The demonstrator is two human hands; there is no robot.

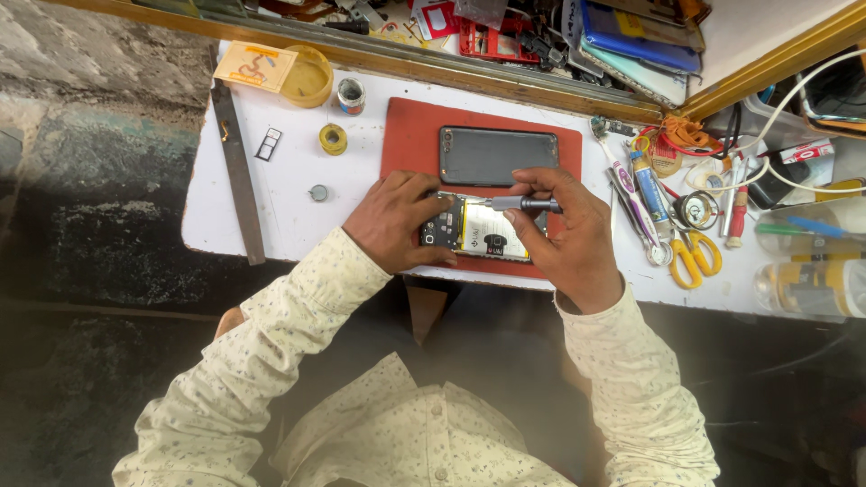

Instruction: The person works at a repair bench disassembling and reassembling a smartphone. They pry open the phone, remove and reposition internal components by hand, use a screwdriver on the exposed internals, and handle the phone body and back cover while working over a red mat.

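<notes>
An opened smartphone (478,236) lies on a red work mat (410,131), its white battery and dark circuit board showing. My left hand (395,221) grips its left end and holds it down. My right hand (564,234) holds a small grey screwdriver (523,205), laid sideways with its tip pointing left over the top edge of the phone. A dark back cover (498,155) lies on the mat just beyond the phone, apart from both hands.
On the white table (289,203) sit a yellow tape roll (333,139), a small tin (351,95), a yellow dish (308,77) and a SIM tray (268,144). Yellow-handled scissors (695,255), tweezers, tubes and cables crowd the right. A cluttered drawer lies behind.
</notes>
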